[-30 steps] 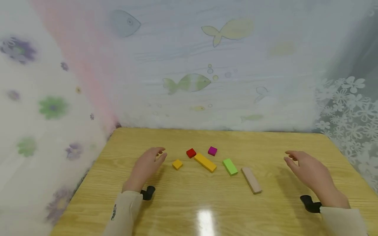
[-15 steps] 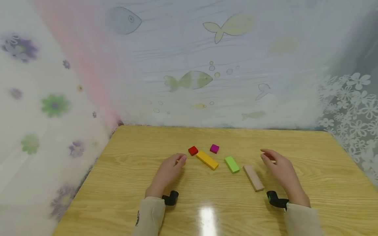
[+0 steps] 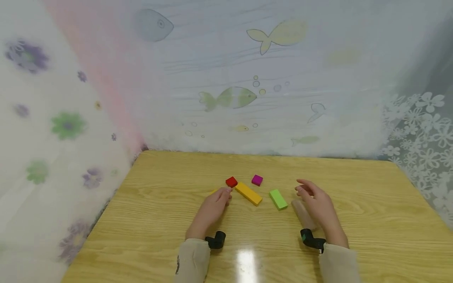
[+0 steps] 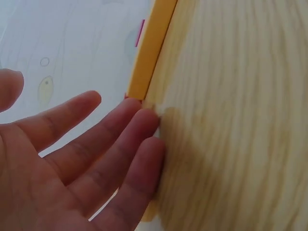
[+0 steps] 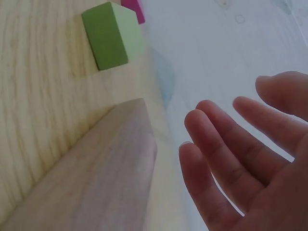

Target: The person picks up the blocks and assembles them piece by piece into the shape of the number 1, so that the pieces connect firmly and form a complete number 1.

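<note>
My left hand (image 3: 212, 206) hovers low over the table, fingers loosely extended and holding nothing. It covers most of a small yellow-orange square block (image 3: 213, 192). Just beyond its fingertips lies a long orange block (image 4: 151, 50), with a red block (image 3: 231, 181) touching or nearly touching its far end. On the other side, my right hand (image 3: 320, 204) is above a plain wooden block (image 5: 103, 173) and partly hides it in the head view. Its fingers are relaxed and apart from the wood. A light green block (image 3: 278, 199) lies between the hands, with a purple block (image 3: 257, 180) farther back.
The wood-grain table (image 3: 170, 169) ends at the back against a pale sheet (image 3: 219, 51) printed with fish. A flowered white sheet (image 3: 53, 157) hangs at the left, and a white floral pattern (image 3: 424, 129) is at the right. Both wrists carry black camera mounts (image 3: 217, 239).
Both hands have moved inward toward the blocks. The left now covers the small yellow-orange block, and the right has come over the wooden block. The blocks appear to keep their places.
</note>
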Tool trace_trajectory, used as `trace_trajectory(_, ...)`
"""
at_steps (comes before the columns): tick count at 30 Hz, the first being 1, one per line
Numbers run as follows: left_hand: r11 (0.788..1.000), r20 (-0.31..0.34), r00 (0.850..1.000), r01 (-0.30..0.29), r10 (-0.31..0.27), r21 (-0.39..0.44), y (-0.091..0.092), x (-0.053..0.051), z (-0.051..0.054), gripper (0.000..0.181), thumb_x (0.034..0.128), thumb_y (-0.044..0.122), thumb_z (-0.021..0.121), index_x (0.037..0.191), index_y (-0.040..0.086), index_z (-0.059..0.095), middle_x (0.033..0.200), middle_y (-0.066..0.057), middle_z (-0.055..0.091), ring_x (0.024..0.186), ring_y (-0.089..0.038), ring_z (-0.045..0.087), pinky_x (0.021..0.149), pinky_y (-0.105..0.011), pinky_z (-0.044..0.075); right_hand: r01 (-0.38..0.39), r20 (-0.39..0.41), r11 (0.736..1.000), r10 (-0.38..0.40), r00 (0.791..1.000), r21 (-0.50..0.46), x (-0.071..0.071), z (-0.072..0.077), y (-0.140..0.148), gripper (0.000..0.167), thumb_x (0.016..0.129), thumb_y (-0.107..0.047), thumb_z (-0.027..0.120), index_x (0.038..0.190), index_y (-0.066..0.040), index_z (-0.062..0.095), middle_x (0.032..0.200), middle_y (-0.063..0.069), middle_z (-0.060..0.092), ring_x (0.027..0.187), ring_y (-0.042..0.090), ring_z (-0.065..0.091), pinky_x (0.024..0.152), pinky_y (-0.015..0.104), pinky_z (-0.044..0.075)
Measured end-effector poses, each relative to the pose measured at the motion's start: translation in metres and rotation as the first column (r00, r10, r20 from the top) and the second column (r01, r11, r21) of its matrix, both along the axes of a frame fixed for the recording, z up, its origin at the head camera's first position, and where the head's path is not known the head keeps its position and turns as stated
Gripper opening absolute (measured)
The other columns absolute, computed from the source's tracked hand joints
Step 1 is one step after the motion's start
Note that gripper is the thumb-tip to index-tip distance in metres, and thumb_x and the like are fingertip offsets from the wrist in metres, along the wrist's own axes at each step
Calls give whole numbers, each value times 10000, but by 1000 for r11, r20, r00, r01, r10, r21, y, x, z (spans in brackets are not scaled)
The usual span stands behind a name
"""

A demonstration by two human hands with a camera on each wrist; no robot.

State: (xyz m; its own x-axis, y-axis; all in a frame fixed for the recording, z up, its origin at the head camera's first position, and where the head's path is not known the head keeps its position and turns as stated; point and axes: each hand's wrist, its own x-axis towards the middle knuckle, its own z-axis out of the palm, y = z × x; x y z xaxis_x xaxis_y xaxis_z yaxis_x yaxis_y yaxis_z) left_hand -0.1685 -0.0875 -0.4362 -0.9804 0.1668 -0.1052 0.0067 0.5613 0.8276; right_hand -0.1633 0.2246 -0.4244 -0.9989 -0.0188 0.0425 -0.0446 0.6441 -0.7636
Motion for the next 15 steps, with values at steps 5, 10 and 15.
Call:
trace_trajectory(5,1000,-46,999,-15,14,-16,3,-3,-2,534,905,571,280,1181,190,532,1073,14,568,1007,-172,509,894,-411,375,1,-1,1000,-1,1000,-11,-4,-4,-9,490,920,-455,405,1322,-176,421,1110,64,576,998,234,531,772,420,424)
trace_trajectory(10,1000,-67,998,-21,21,-4,5,-3,-7,570,908,559,288,1271,163,480,1231,-16,491,1166,-199,427,961,-420,326,-28,-4,1000,28,1000,-2,-6,-9,-14,482,924,-443,408,1314,-162,432,1113,64,580,1003,234,533,786,414,438)
trace_trajectory(15,999,-92,995,24,-27,-39,11,-5,-9,524,936,497,301,1306,159,451,1282,-39,436,1188,-217,400,968,-437,312,-47,10,999,47,999,-15,-6,-10,-18,468,925,-429,417,1306,-156,441,1140,54,568,1000,225,542,765,381,466)
